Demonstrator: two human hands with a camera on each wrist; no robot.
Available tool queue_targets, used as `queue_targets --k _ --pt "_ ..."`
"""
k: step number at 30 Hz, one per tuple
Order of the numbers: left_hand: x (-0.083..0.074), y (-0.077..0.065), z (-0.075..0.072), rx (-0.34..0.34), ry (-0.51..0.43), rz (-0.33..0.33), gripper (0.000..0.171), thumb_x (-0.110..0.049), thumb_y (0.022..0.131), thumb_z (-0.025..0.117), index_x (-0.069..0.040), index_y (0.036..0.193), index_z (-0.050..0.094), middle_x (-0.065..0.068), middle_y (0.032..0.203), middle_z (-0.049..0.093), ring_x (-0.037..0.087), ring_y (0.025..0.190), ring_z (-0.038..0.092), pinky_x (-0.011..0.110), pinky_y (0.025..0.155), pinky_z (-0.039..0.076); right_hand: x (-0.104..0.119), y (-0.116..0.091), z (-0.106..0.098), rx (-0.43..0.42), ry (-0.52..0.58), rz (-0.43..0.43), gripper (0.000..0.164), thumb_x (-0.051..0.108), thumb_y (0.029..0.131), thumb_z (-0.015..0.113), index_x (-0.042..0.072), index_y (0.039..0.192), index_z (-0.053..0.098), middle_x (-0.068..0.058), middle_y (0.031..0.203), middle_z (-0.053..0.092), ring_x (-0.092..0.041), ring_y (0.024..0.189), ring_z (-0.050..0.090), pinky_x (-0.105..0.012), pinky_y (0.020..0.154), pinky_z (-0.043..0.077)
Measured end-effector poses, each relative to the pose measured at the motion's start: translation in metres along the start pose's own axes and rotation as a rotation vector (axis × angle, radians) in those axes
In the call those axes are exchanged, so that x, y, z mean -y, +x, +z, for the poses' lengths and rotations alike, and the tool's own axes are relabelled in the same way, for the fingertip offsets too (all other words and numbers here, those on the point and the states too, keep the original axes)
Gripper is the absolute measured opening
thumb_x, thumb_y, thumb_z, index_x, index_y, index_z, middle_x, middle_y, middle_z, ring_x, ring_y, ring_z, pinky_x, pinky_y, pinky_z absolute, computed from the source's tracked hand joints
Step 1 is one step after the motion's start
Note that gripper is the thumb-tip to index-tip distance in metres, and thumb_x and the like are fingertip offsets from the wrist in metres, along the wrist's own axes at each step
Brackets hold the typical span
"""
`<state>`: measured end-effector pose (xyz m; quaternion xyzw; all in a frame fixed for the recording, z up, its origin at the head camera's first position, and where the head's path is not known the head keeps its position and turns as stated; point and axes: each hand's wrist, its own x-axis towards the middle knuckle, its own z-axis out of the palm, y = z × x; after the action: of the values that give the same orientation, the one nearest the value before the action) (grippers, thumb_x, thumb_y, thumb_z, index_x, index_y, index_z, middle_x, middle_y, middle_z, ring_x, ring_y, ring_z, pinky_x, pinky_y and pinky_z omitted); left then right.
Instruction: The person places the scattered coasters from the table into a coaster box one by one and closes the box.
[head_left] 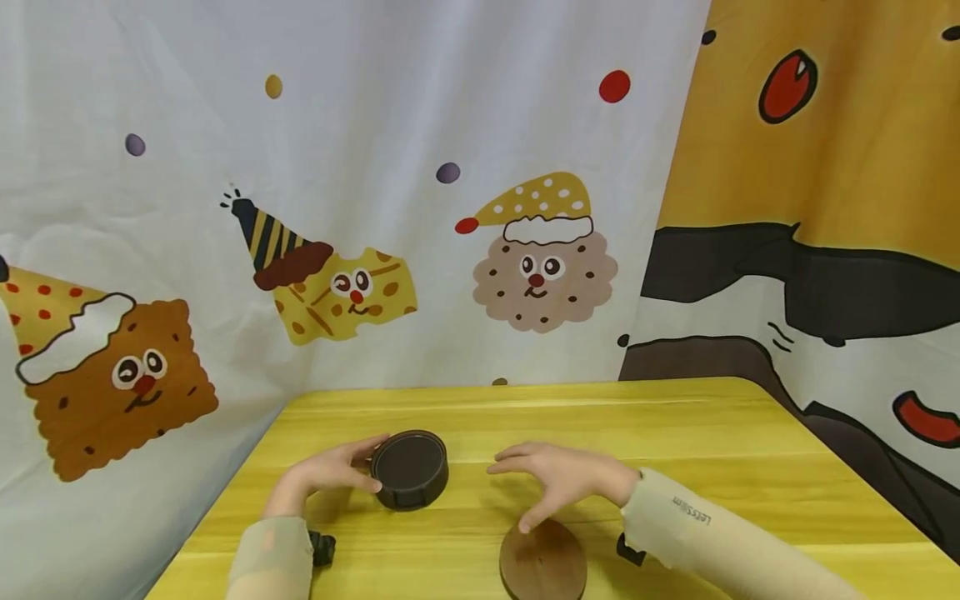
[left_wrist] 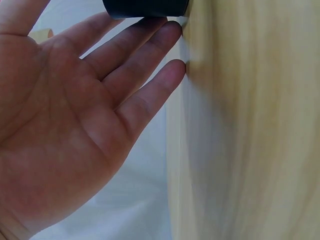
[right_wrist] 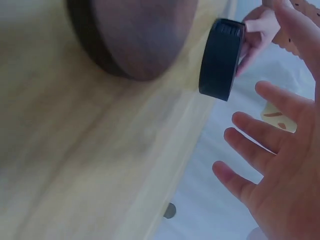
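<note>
A low, round black case (head_left: 409, 467) lies flat on the table, its dark top facing up. My left hand (head_left: 330, 468) is at its left side, thumb near the front and fingers toward the back. In the left wrist view those fingers are nearly straight, their tips close against the black case (left_wrist: 147, 7); firm contact is hard to tell. My right hand (head_left: 566, 479) hovers with spread fingers and holds nothing. Below its thumb lies a round brown wooden disc (head_left: 543, 562). The right wrist view shows the disc (right_wrist: 145, 35) apart from the fingers.
The yellow wood-grain table (head_left: 637, 417) ends at a back edge against a white printed curtain (head_left: 420, 100). Dark wrist mounts (head_left: 322, 548) are strapped below the sleeves. The disc sits nearer the front than the case.
</note>
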<state>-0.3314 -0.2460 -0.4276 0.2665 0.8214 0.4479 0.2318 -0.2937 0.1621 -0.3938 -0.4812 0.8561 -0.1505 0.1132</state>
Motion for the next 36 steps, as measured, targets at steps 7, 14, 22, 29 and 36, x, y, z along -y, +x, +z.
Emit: queue_targets --k 7,14,22,29,36 --pt "-0.001 0.000 0.000 0.001 -0.011 -0.005 0.092 -0.020 0.087 0.074 0.002 0.154 0.015 0.031 0.152 0.025 0.047 0.131 0.037 0.061 0.103 0.031 0.005 -0.024 0.014 0.043 0.090 -0.085 0.086 0.049 0.077 0.079 0.023 0.149 0.040 -0.007 0.152 0.037 -0.024 0.139 0.033 -0.046 0.107 0.034" --pt "0.003 0.001 0.000 0.005 -0.008 0.001 0.092 -0.021 0.087 0.074 0.003 0.154 0.015 0.032 0.151 0.026 0.047 0.131 0.038 0.059 0.102 0.033 0.003 -0.039 0.032 0.104 0.095 -0.156 0.094 0.042 0.073 0.085 0.021 0.152 0.036 -0.011 0.154 0.032 -0.025 0.140 0.029 -0.041 0.106 0.036" --pt "0.000 0.000 0.003 0.014 -0.008 -0.002 0.092 -0.020 0.087 0.073 0.004 0.153 0.015 0.033 0.150 0.027 0.048 0.130 0.039 0.059 0.101 0.035 0.003 -0.045 0.047 0.071 -0.031 -0.289 0.089 0.045 0.078 0.079 0.019 0.151 0.036 -0.015 0.151 0.036 -0.025 0.136 0.036 -0.035 0.105 0.037" --pt "0.000 -0.001 0.003 0.012 -0.013 -0.012 0.091 -0.020 0.088 0.073 0.002 0.154 0.015 0.032 0.151 0.025 0.048 0.131 0.038 0.059 0.101 0.035 0.005 -0.045 0.049 0.037 -0.072 -0.328 0.088 0.047 0.079 0.078 0.016 0.151 0.037 -0.017 0.148 0.037 -0.026 0.134 0.039 -0.035 0.104 0.038" --pt "0.000 -0.001 0.003 0.005 -0.008 -0.004 0.092 -0.020 0.087 0.073 0.003 0.154 0.014 0.032 0.151 0.026 0.048 0.131 0.038 0.059 0.101 0.035 0.006 -0.045 0.047 0.035 -0.042 -0.307 0.088 0.045 0.078 0.079 0.018 0.150 0.038 -0.015 0.147 0.038 -0.025 0.133 0.038 -0.034 0.103 0.038"
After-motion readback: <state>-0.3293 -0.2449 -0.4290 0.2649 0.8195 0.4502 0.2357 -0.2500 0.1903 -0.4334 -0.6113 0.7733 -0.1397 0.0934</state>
